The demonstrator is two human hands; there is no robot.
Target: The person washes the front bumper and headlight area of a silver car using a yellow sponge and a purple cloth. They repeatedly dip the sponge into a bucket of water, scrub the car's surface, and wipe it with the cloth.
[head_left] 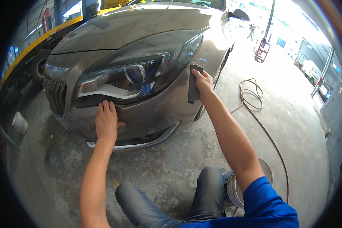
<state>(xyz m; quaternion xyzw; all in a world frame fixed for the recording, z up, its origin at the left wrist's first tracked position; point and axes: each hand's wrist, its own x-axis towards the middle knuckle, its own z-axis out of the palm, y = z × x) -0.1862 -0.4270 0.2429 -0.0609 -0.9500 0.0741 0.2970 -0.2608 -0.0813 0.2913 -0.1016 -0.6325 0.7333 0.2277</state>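
Note:
A brownish-grey car bumper [156,114] curves below a large headlight [131,77] with a dark housing. On the bumper's upper edge, just under the headlight, rest the fingertips of my left hand [107,121]; the thumb is spread away and nothing is held. My right hand [204,84] grips a dark grey sheet of sandpaper [193,88], which looks wrapped around a flat block. It lies against or just over the bumper's corner beside the headlight's outer end; contact cannot be made out. Dull, hazy patches show on the bumper's paint.
Close by my right knee stands a bucket [235,188], partly behind my arm. A hose [262,122] snakes across the concrete floor [165,165] on the right. At left are a white container [20,123] and a yellow-edged vehicle [40,40]. A red stand [261,51] surrounds a post farther back.

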